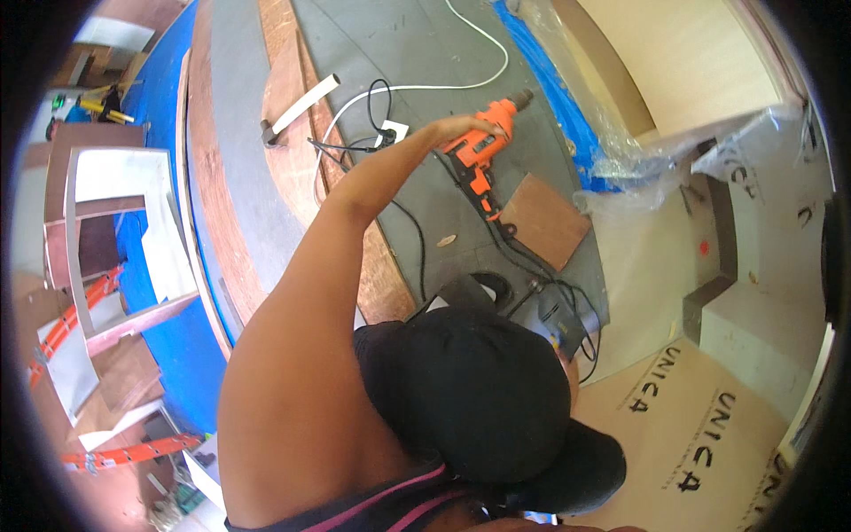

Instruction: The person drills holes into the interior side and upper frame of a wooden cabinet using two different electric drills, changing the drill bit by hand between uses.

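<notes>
Neither of my hands shows in the head view. A person in a black cap is close in front, bent over the floor. That person's bare arm stretches up the picture, and its hand is on an orange and black power drill, its chuck pointing to the far right. Beside the drill lies a square brown board. A hammer with a white handle rests on long wooden strips to the left. The person's other hand is hidden.
Black cords and a white cable cross the grey floor, meeting at a white socket. A dark tool lies by the cap. Cardboard covers the right; plastic-wrapped panels stand behind. Open cabinet frames stand left.
</notes>
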`<state>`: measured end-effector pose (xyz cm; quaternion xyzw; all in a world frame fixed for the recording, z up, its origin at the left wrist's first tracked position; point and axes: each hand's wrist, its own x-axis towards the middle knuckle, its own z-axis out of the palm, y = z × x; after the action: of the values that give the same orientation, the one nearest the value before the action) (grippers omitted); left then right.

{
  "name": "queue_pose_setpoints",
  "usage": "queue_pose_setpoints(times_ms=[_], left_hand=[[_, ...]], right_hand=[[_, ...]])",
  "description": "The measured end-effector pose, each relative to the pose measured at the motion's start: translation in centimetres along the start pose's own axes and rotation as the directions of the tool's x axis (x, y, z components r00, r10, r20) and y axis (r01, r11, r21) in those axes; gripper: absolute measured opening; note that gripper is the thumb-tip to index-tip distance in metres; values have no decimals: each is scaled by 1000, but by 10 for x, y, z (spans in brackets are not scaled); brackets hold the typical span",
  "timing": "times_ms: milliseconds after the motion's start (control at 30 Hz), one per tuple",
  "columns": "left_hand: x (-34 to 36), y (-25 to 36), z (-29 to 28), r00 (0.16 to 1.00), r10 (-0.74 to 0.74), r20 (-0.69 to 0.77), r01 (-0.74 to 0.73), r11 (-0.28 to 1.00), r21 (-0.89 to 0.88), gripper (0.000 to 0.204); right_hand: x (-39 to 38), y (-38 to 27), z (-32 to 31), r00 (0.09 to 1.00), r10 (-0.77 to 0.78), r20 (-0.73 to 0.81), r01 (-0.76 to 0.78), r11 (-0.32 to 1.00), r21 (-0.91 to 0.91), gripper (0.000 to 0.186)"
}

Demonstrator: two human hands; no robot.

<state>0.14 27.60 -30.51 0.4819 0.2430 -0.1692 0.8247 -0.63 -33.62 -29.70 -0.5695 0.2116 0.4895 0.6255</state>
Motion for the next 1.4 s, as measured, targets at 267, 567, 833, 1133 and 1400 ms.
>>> queue_pose_setpoints(times_ms=[267, 567, 833, 1133, 1400], left_hand=[[50, 24, -19, 976, -27, -217, 172, 711, 682, 70], [99, 111, -113, 891, 355, -285, 107, 445, 889, 41], [69, 123, -313, 482, 670, -564, 673, 128, 728, 45], [94, 107, -282, 241, 873, -424, 641, 185, 745, 29], [97, 105, -299, 283, 845, -453, 527, 258, 810, 22]], right_hand=[[-14, -30, 5, 991, -53, -123, 50, 998, -33, 34], [-50, -52, -3, 933, -114, -341, 124, 992, 9, 36], [-81, -62, -8, 844, -166, -509, 245, 965, 92, 37], [-142, -54, 1, 661, -155, -734, 371, 918, 139, 38], [-172, -66, 4, 568, -169, -806, 449, 884, 131, 40]])
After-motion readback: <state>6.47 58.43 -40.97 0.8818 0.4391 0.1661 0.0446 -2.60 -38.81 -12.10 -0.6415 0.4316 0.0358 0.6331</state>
